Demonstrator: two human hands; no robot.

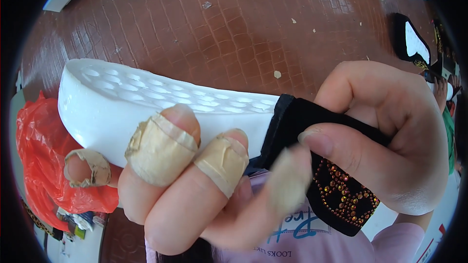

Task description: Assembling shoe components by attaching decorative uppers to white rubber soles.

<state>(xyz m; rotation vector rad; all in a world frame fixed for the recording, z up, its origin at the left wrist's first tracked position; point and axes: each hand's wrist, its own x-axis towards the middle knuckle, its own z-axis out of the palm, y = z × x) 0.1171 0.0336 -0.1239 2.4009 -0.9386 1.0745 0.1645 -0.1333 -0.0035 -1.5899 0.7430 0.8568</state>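
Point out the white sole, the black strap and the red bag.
White sole (165,95): head view, on its dimpled face.
Black strap (295,122): head view, on its plain part, left of the stones.
Red bag (48,151): head view, on its crumpled side.

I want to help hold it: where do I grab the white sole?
Probably the rounded left end of the white sole, coming from the left: it juts clear of the black piece and right hand, and its thick side wall suits your grip.
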